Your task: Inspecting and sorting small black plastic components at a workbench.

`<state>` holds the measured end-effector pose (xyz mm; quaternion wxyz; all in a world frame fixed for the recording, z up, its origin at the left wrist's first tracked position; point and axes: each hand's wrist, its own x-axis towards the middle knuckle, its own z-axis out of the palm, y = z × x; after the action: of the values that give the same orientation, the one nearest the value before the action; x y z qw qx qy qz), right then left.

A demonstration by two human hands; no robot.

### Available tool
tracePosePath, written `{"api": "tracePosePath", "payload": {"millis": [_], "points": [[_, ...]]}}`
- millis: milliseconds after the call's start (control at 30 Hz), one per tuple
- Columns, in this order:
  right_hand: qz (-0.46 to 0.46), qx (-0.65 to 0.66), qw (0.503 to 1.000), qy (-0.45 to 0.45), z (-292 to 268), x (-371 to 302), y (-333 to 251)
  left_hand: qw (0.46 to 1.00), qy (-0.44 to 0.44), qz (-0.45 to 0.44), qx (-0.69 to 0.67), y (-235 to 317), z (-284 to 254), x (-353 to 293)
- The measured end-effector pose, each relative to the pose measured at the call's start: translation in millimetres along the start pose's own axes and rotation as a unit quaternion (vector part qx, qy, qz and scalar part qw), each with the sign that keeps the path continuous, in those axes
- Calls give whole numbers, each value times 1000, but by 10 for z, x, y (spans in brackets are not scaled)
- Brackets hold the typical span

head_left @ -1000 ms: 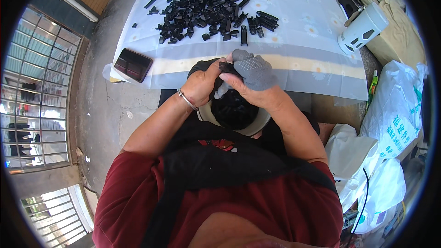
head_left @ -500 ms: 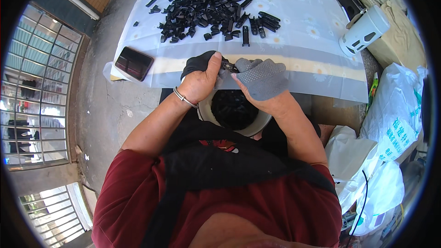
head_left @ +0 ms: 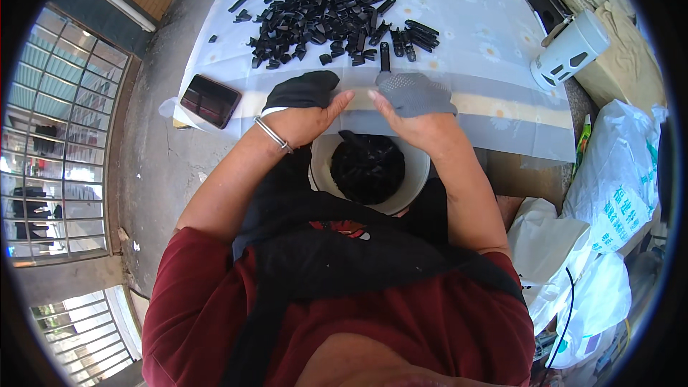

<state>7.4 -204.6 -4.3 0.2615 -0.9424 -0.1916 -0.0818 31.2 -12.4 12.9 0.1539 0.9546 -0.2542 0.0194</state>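
Reaching past one bucket point(head_left: 418, 172): two hands point(head_left: 309, 102) point(head_left: 417, 102)

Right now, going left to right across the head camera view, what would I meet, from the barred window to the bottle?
Barred window, dark phone, left hand, right hand, white bottle.

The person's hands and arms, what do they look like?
The left hand wears a black fabric glove with a white edge; the right hand wears a grey fabric glove with pale dots. Both thumbs are bare. A silver-coloured metal bracelet circles the left wrist. Dark red short fabric sleeves leave the forearms bare.
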Motion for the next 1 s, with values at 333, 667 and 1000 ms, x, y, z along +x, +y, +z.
{"api": "tracePosePath", "payload": {"millis": [333, 667, 1000], "points": [[50, -169, 984, 21, 67, 261, 243, 995, 56, 16, 84, -127, 422, 533], [135, -145, 979, -47, -160, 60, 286, 996, 89, -8, 32, -50, 267, 376], [131, -166, 969, 128, -104, 507, 693, 994, 70, 23, 78, -82, 422, 514]]}}
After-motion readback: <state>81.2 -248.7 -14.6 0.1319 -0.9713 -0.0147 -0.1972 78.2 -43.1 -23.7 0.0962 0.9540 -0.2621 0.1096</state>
